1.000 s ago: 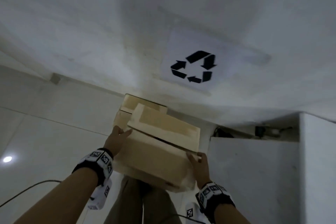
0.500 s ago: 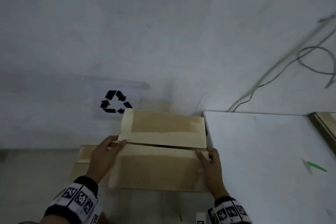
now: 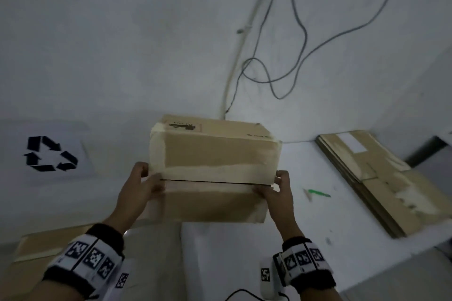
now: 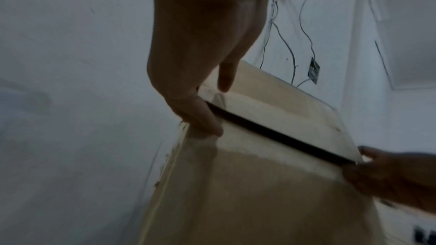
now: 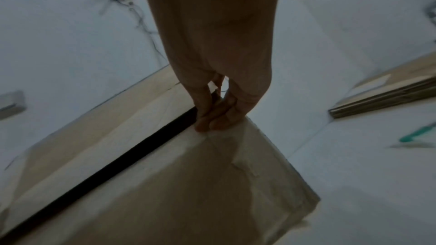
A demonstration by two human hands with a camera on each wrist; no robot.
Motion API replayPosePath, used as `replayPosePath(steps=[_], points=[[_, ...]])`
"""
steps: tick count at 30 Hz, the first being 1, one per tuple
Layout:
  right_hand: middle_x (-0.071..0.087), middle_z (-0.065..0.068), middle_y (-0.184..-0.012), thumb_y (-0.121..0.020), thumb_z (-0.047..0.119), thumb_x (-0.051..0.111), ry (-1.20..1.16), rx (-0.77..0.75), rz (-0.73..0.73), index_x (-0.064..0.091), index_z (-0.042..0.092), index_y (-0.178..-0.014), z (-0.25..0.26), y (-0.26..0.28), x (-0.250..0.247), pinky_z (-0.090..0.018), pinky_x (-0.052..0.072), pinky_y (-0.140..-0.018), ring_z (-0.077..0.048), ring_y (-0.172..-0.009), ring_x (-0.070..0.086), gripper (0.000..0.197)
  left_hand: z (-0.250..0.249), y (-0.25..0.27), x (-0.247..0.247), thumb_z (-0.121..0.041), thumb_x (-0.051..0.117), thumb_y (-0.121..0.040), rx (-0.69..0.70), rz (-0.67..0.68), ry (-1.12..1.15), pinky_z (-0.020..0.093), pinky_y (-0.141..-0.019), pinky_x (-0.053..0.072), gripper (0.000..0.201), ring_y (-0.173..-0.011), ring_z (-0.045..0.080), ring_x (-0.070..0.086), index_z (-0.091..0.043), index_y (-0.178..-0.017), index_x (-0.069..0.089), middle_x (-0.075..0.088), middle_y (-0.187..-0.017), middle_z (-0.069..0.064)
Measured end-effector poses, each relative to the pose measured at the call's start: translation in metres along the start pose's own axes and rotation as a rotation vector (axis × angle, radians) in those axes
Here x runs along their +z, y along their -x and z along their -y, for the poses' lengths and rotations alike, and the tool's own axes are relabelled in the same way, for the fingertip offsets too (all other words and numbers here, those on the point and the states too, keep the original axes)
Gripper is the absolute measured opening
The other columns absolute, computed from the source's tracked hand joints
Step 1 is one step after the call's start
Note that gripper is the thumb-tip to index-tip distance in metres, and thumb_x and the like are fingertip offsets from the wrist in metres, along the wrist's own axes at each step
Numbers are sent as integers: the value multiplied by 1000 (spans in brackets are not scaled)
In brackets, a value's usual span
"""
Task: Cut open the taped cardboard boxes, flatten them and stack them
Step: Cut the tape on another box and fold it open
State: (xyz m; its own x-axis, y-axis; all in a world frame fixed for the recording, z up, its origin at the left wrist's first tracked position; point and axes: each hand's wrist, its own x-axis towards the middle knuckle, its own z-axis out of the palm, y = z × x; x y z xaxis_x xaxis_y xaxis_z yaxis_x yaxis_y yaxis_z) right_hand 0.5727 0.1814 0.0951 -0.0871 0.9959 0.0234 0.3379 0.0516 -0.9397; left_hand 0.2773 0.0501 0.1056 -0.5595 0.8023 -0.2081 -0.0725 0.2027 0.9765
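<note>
The cardboard box [image 3: 212,168] is held in the air between both hands, over the near left corner of the white counter [image 3: 318,215]. Its top seam is already slit, a dark gap running between the two flaps. The left hand [image 3: 139,190] grips the left end, thumb on the near flap beside the slit. The right hand [image 3: 278,193] grips the right end, fingertips [image 5: 212,120] curled at the gap.

The step in hand looks like bringing this cut box to the counter for flattening. The next move probably calls for setting it down and opening the flaps.

The counter's middle lies free. A green cutter [image 3: 318,193] lies just right of the box. Flattened boxes [image 3: 381,183] are stacked along the right edge. More cardboard [image 3: 36,252] lies below, left of the counter.
</note>
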Motion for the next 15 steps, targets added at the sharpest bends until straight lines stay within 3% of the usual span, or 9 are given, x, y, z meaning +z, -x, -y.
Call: replayPosePath(steps=[2,4,6,9,11,13,15], points=[[59,6,-104,-86,1,68,-52,-14,-52,46,17,-110,-5,0,-26,-12,47,-57,-7,-83,65,36,-27,10,34,-47,58,-89,-120,155,160,44,-77,58,28,-93,21,64,-23,-101,51,55,-111,3],[60,6,-103,-88,5,66,-68,-39,-109,46,24,-104,-15,0,-47,-28,54,-65,-22,-89,67,32,-51,16,62,-66,45,-86,-201,286,247,48,-74,59,44,-100,22,61,-34,-115,56,56,-113,-3],[61,7,-102,-87,6,65,-61,-60,-148,46,32,-99,-27,1,-63,-40,53,-71,-25,-91,66,34,-65,14,84,-73,41,-83,-260,340,324,57,-74,57,49,-103,28,59,-42,-116,59,60,-114,0],[60,8,-103,-87,5,66,-79,-75,-175,46,35,-100,-40,5,-79,-31,54,-70,-21,-97,63,38,-75,8,116,-63,43,-91,-321,371,351,62,-84,50,33,-105,32,56,-40,-108,60,58,-116,6],[57,3,-110,-82,10,69,-136,-72,-121,44,34,-107,-51,7,-88,-34,57,-75,-21,-103,62,43,-72,5,130,-54,43,-94,-329,379,328,59,-85,50,26,-103,30,55,-37,-105,59,58,-114,7],[53,0,-119,-70,27,74,-204,-63,-59,41,29,-117,-62,6,-97,-36,58,-80,-16,-108,61,57,-60,2,137,-51,45,-94,-331,387,297,59,-82,51,26,-98,26,52,-35,-110,59,54,-112,4],[53,1,-123,-68,43,76,-274,-30,-56,39,23,-122,-68,2,-106,-33,56,-85,-10,-110,60,69,-44,-4,141,-50,50,-93,-361,408,282,57,-86,50,31,-97,24,48,-33,-119,53,48,-113,0]])
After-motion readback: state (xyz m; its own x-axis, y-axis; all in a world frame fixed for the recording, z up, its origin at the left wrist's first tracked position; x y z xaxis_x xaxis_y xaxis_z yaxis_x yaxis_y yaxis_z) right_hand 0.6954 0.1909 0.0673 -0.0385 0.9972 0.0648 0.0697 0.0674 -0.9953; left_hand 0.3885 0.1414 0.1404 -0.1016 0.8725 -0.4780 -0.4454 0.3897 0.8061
